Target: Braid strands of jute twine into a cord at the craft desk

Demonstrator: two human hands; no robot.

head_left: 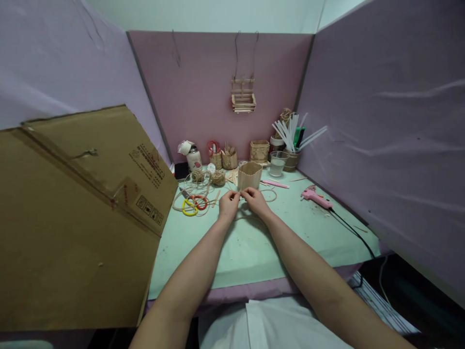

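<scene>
My left hand (228, 205) and my right hand (256, 201) meet over the table with their fingertips pinched close together. Both seem closed on a thin tan twine (276, 196), whose loose loops lie around the hands; the exact pinch point is too small to make out. Right behind the fingers stands an open cup of wooden craft sticks (249, 175). To the left of my left hand, scissors (198, 202) with red and yellow handles lie among tangled twine. Two balls of twine (218, 178) sit farther back.
A pink glue gun (317, 198) lies on the right, its black cord running off the table edge. Along the back stand a plastic cup of water (277, 165), stick holders (259, 151) and a jar (194, 158). A large cardboard sheet (83, 218) leans at the left.
</scene>
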